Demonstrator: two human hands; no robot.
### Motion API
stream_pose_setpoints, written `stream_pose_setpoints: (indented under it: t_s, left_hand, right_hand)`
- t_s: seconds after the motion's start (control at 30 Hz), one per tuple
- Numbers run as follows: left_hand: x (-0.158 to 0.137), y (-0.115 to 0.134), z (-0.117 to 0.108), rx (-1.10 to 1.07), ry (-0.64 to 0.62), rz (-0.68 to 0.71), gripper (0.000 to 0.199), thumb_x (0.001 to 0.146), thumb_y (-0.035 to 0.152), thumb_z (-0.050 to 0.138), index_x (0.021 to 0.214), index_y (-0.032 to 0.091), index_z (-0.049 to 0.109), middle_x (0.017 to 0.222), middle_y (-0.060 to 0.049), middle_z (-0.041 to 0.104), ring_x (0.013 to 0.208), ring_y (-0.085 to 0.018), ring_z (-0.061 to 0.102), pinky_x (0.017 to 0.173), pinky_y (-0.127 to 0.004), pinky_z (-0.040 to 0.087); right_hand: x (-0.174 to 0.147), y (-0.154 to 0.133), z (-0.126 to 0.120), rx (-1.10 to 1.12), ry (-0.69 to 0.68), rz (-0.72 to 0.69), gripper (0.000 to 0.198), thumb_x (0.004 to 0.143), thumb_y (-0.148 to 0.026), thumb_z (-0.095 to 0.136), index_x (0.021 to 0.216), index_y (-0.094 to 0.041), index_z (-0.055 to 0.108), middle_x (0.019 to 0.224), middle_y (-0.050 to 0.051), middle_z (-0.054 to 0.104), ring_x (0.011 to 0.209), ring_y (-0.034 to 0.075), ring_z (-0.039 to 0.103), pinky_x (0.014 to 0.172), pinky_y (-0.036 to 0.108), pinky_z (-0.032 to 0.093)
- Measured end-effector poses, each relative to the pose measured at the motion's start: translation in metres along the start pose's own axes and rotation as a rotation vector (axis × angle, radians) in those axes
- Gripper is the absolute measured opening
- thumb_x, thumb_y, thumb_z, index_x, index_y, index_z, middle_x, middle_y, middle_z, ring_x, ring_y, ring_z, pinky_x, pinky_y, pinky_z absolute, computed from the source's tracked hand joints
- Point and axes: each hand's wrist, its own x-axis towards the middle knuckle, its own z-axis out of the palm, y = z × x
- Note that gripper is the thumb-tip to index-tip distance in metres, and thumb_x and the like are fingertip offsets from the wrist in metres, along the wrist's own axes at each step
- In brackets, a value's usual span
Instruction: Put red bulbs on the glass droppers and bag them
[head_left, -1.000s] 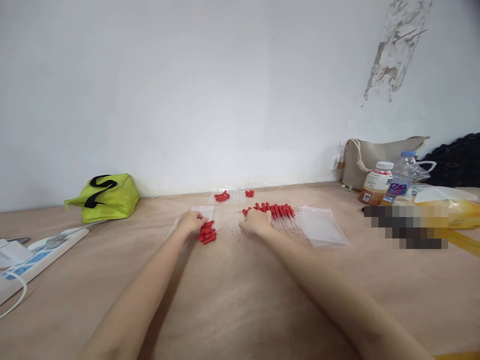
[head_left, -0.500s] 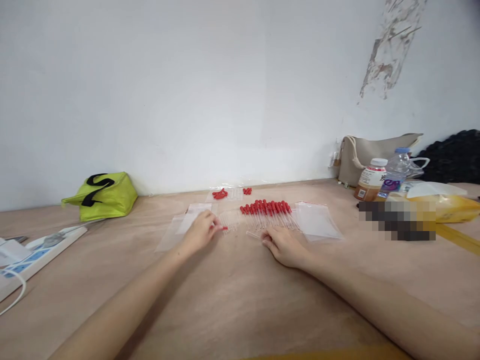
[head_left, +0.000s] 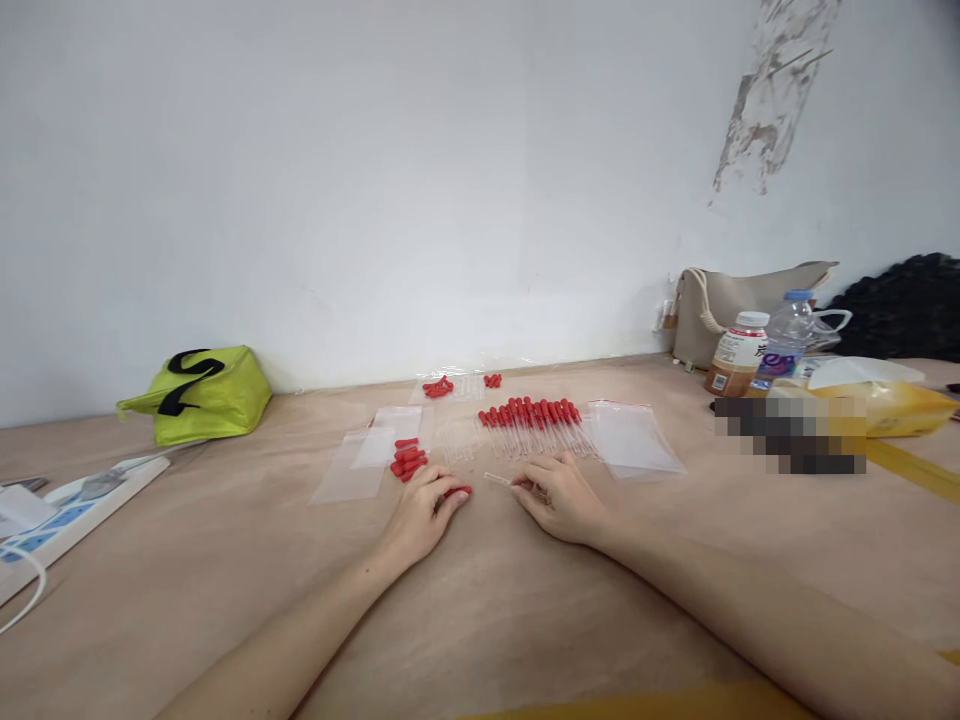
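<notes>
Between the fingers and thumb of my left hand (head_left: 424, 510) is a red rubber bulb (head_left: 459, 491), its end pointing right. My right hand (head_left: 559, 497) pinches a thin clear glass tube (head_left: 496, 479), whose free end points left toward the bulb; the two are apart. Just beyond my left hand lies a small pile of loose red bulbs (head_left: 407, 460). Past my right hand, droppers with red bulbs on clear tubes (head_left: 536, 415) lie in a row. More bare clear tubes (head_left: 459, 440) lie to the left of that row.
Clear plastic bags (head_left: 634, 440) flank the droppers. At the wall is a bag (head_left: 439, 387) with red bulbs. A green pouch (head_left: 214, 395) and a power strip (head_left: 75, 515) are on the left; bottles (head_left: 739, 355) and a yellow tissue pack (head_left: 892, 400) on the right.
My left hand has moved back toward me with the red bulb, uncovering the loose bulb pile. My right hand has shifted slightly, still pinching the glass tube.
</notes>
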Motion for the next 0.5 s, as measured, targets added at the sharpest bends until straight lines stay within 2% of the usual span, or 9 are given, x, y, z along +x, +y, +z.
stream_pose_setpoints:
  t_s: [0.3,0.5]
  left_hand:
    - [-0.004,0.013,0.003,-0.049,-0.038,-0.046,0.014,0.087,0.027,0.042,0.086,0.020,0.054,0.082,-0.001,0.059,0.080,-0.018,0.053,0.072,-0.030,0.039]
    - [-0.005,0.013,0.002,-0.082,-0.051,-0.058,0.017,0.088,0.029,0.041,0.086,0.020,0.054,0.080,-0.002,0.057,0.079,-0.018,0.052,0.073,-0.030,0.039]
  right_hand:
    - [0.000,-0.003,0.005,0.052,-0.023,-0.102,0.017,0.083,-0.022,0.042,0.084,-0.018,0.058,0.078,0.003,0.061,0.071,0.013,0.051,0.073,0.029,0.026]
    - [0.001,-0.003,0.005,0.063,-0.022,-0.096,0.016,0.083,-0.020,0.042,0.086,-0.018,0.058,0.080,0.003,0.061,0.072,0.012,0.052,0.074,0.029,0.026]
